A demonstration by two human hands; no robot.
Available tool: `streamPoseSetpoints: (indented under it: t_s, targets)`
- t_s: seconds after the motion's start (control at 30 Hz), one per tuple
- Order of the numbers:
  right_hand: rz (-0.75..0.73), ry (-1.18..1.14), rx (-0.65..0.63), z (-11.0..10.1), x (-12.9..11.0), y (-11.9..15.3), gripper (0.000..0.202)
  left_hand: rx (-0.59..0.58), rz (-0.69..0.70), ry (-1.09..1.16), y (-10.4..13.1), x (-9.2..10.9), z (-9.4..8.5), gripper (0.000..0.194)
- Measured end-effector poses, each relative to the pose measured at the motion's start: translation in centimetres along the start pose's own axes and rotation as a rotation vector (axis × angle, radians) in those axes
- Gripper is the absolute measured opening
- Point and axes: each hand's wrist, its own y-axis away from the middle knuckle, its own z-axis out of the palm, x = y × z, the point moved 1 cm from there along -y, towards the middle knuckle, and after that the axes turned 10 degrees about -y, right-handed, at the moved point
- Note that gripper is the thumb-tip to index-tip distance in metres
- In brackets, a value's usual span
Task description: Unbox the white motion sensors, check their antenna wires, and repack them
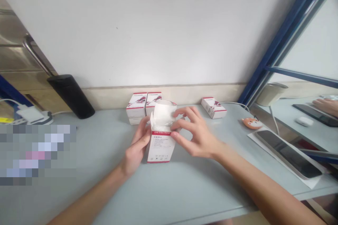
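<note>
My left hand (135,151) grips the open box (159,150) from its left side, near the middle of the table (148,191). The box is about upright, and its white flap (164,112) is raised. I cannot tell if its bottom touches the table. My right hand (196,135) is at the top right of the box, with fingers bent and apart and the thumb at the edge; whether it pinches something there, I cannot tell. Behind, two boxes (136,109) stand side by side near the wall (163,35). A small box (214,107) is farther right, and a black bottle (72,96) is at the left.
</note>
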Motion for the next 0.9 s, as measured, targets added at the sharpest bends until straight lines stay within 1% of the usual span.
streamPoseSetpoints:
  t_s: [0.07,0.1,0.17,0.2,0.23,0.27,0.3,0.33,0.4,0.43,0.5,0.6,0.67,0.7,0.73,0.77,0.83,0.87,0.9]
  targets:
    - [-0.006,-0.009,0.001,0.3,0.0,0.2,0.011,0.039,0.141,-0.074,0.1,0.2,-0.1,0.053]
    - [-0.013,-0.030,0.007,0.5,0.2,0.2,0.016,0.042,0.215,-0.124,0.1,0.2,-0.2,0.052]
    - [-0.003,-0.104,0.059,0.5,0.8,0.3,0.035,0.015,0.343,-0.246,0.1,0.0,-0.5,0.054]
    - [0.027,-0.134,0.103,0.4,1.3,0.4,0.042,-0.002,0.406,-0.304,0.1,-0.2,-0.8,0.055]
    - [0.074,-0.140,0.144,0.2,2.0,0.4,0.045,-0.024,0.464,-0.362,0.1,-0.4,-1.0,0.056]
    - [0.134,-0.112,0.171,-0.1,2.9,0.4,0.044,-0.046,0.517,-0.415,0.2,-0.6,-1.2,0.056]
    - [0.193,-0.051,0.166,-0.4,3.8,0.4,0.039,-0.071,0.557,-0.460,0.2,-0.7,-1.4,0.055]
    - [0.240,0.031,0.125,-0.8,4.7,0.5,0.034,-0.094,0.586,-0.491,0.2,-0.8,-1.5,0.053]
    - [0.295,0.182,-0.024,-1.1,6.5,0.8,0.027,-0.111,0.612,-0.517,0.3,-0.9,-1.7,0.051]
    - [0.310,0.229,-0.093,-1.1,7.3,1.1,0.027,-0.102,0.616,-0.516,0.3,-0.8,-1.7,0.052]
    - [0.321,0.271,-0.194,-0.7,8.5,1.6,0.028,-0.084,0.617,-0.524,0.5,-0.7,-1.6,0.061]
    - [0.335,0.288,-0.257,0.4,9.4,2.1,0.026,-0.074,0.611,-0.607,0.9,-0.6,-1.3,0.068]
    - [0.364,0.297,-0.249,0.8,9.5,1.9,0.022,-0.047,0.618,-0.649,1.0,-0.8,-1.1,0.066]
    - [0.377,0.295,-0.214,0.8,9.3,1.7,0.020,-0.032,0.652,-0.657,0.9,-0.9,-1.0,0.066]
    - [0.381,0.286,-0.151,0.6,8.9,1.4,0.017,-0.026,0.711,-0.662,0.8,-0.9,-1.0,0.067]
    - [0.374,0.265,-0.055,0.2,8.2,1.1,0.014,-0.028,0.783,-0.670,0.6,-0.9,-0.9,0.068]
    - [0.322,0.181,0.208,-1.0,5.9,0.4,0.012,-0.058,0.915,-0.678,0.2,-0.8,-0.7,0.068]
    - [0.278,0.114,0.348,-1.7,4.3,0.2,0.015,-0.072,0.939,-0.672,0.0,-0.7,-0.5,0.066]
    - [0.224,0.036,0.455,-2.3,2.4,0.0,0.017,-0.078,0.938,-0.652,-0.1,-0.6,-0.4,0.063]
